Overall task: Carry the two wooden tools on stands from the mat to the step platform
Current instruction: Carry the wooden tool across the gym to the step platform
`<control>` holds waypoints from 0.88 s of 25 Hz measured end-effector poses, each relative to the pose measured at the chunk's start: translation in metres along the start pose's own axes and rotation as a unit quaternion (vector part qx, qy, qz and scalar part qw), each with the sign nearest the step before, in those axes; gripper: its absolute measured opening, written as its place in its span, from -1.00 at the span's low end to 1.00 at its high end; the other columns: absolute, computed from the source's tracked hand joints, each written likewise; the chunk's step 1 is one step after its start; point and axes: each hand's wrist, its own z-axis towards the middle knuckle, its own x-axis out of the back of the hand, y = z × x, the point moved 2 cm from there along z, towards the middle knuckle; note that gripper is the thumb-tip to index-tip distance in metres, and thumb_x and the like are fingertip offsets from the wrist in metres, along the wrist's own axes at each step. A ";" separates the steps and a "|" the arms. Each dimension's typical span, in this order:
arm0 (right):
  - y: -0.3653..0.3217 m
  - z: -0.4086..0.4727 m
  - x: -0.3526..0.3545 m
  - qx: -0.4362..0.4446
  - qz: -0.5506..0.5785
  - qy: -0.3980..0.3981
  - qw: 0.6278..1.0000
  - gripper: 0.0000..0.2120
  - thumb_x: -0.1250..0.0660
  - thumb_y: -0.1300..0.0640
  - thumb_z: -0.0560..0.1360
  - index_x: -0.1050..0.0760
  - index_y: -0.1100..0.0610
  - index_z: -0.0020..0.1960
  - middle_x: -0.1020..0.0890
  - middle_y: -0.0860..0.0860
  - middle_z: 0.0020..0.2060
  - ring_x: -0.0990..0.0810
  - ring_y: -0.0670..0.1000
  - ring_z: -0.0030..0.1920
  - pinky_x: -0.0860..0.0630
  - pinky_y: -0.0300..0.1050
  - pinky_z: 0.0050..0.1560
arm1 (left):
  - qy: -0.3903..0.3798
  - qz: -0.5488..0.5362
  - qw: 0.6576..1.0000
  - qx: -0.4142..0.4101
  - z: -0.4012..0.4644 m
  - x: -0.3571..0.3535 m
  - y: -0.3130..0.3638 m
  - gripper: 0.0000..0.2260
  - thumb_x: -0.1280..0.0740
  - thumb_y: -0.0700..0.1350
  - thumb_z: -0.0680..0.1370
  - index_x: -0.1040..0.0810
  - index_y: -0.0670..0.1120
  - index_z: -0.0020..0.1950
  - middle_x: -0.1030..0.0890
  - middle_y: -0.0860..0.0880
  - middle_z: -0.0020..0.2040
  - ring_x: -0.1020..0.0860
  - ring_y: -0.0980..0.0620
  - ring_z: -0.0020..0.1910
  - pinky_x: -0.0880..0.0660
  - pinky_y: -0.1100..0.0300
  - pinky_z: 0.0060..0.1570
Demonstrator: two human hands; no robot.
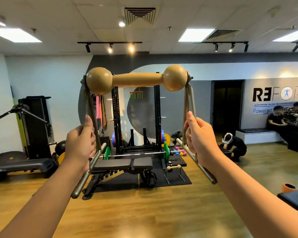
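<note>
In the head view, one wooden tool (136, 80) is up in the air, held out in front of the person. It looks like a fat wooden dumbbell fixed across the top of a metal stand (187, 107). The left hand (80, 143) is clenched round the left leg of the stand. The right hand (200, 139) is clenched round the right leg. Holding one leg in each hand keeps the tool level, so it should not tip or swing while it is carried.

The second tool (173, 167) sits far off on the dark mat (184, 179), just right of the bench (122, 164). It waits there for its turn.

The step platform (22, 166) is on the floor at the far left. It is low and flat, so a stand could rest on it well. I think the person must turn left and walk to it.
</note>
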 end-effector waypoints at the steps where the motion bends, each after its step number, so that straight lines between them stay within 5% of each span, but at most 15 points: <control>1: 0.009 0.017 -0.006 0.000 0.005 0.003 1.000 -0.56 -0.21 -0.15 0.68 -0.48 0.21 -0.11 -0.37 0.00 -0.48 -0.29 -0.11 -0.57 -0.25 -0.24 -0.57 | -0.002 0.002 1.000 -0.001 0.017 -0.005 -0.008 -0.55 -0.22 0.28 0.65 -0.41 -0.06 -0.21 -0.30 0.00 -0.46 -0.21 0.06 -0.57 -0.16 0.25 -0.64; 12: 0.155 0.253 -0.081 0.014 0.048 -0.055 0.997 -0.56 -0.21 -0.18 0.68 -0.42 0.15 -0.18 -0.32 -0.04 -0.51 -0.23 -0.11 -0.58 -0.20 -0.24 -0.59 | 0.054 0.017 0.998 -0.028 0.205 -0.064 -0.140 -0.54 -0.25 0.31 0.63 -0.42 0.02 -0.30 -0.31 0.03 -0.48 -0.20 0.09 -0.59 -0.15 0.25 -0.63; 22: 0.284 0.426 -0.266 -0.021 0.112 -0.177 0.978 -0.59 -0.25 -0.19 0.65 -0.47 0.13 -0.14 -0.37 -0.08 -0.49 -0.31 -0.11 -0.50 -0.29 -0.31 -0.54 | 0.184 0.095 0.978 -0.033 0.367 -0.006 -0.239 -0.55 -0.24 0.33 0.63 -0.43 0.04 -0.29 -0.32 0.01 -0.46 -0.21 0.07 -0.58 -0.15 0.24 -0.63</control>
